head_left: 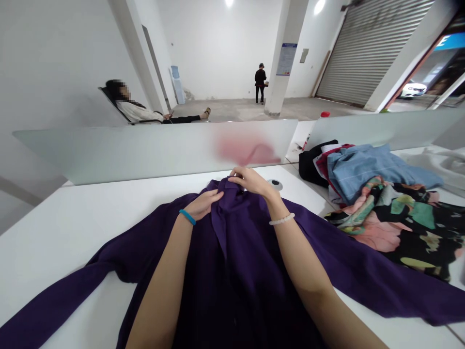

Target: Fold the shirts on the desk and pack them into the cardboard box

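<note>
A dark purple long-sleeved shirt point(250, 252) lies spread on the white table point(160, 186), its collar end away from me and its sleeves reaching out to both sides. My left hand point(203, 203), with a blue band at the wrist, pinches the cloth just left of the collar. At the top of the collar, the fingers of my right hand point(250, 180) are closed on the fabric; a pale beaded bracelet circles that wrist. Folds of cloth hide part of the fingertips of both hands.
A frosted glass divider point(145, 150) runs along the table's far edge. To the right lie a blue garment point(374, 167) and a floral garment point(407, 223). A small round white object point(275, 184) sits behind my right wrist. Beyond are a seated person point(138, 109) and a standing person point(260, 80).
</note>
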